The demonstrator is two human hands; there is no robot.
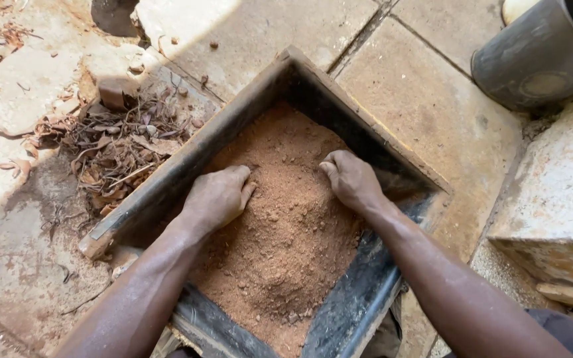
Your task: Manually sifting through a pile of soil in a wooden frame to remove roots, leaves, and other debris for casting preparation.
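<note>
On the left, a heap of dry curled leaves lies on the stone paving against the outer wall of a dark, square, worn tray set cornerwise, its far corner pointing away. Inside it a mound of reddish-brown sandy soil — fine, with small lumps — fills the middle, leaving bare dark floor along the near-right edge. The left hand and right hand rest apart, fingers curled into the soil; far right stands a grey metal bucket beside a pale stone block.

Outdoor yard: stone paving, dry leaves
</note>
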